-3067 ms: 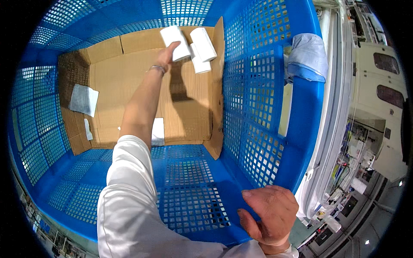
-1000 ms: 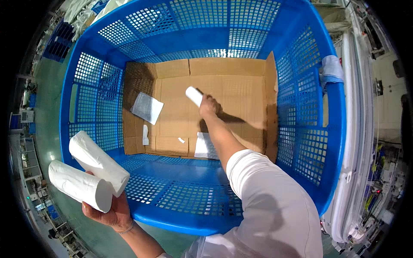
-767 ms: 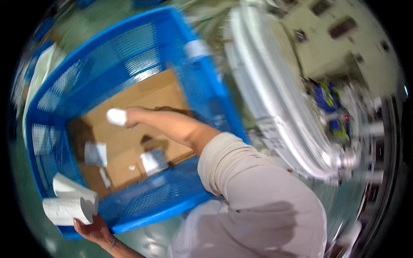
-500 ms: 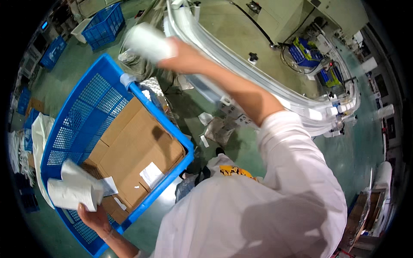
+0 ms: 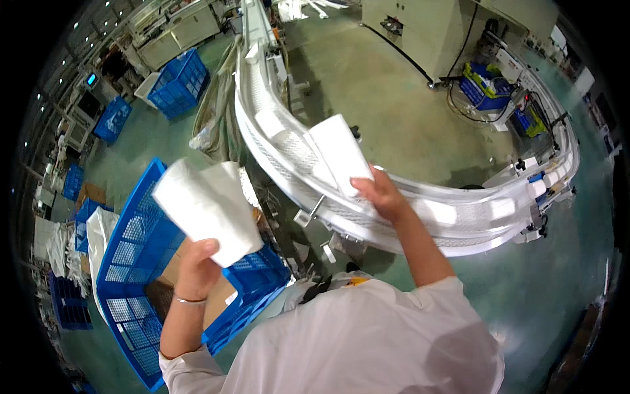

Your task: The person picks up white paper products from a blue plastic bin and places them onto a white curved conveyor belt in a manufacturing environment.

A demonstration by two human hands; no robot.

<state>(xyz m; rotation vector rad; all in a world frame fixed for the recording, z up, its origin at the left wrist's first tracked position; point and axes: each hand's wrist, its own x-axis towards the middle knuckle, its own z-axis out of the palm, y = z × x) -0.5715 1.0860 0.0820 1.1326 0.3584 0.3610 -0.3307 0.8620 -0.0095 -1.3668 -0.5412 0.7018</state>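
Observation:
My left hand (image 5: 198,266) is closed round the lower end of two white tissue packs (image 5: 205,211), held side by side above the blue basket (image 5: 126,272). They look soft, with rounded edges. Over the conveyor (image 5: 283,148), my right hand (image 5: 382,192) grips the lower end of another white tissue pack (image 5: 338,152), a tilted oblong. Whether that pack touches the belt I cannot tell. More white packs lie on the curved belt, one of them to the right of my right hand (image 5: 436,213). Cardboard (image 5: 218,303) lines the basket.
The conveyor has raised side rails and curves from the top round to the far right. More blue crates (image 5: 178,84) stand on the floor at the upper left. Beyond the bend is a pale machine cabinet (image 5: 420,39), with a blue crate (image 5: 482,92) beside it.
My left hand has risen from low in the basket with its packs. My right hand has swung from the upper left to over the conveyor, still holding a pack. The view has shifted.

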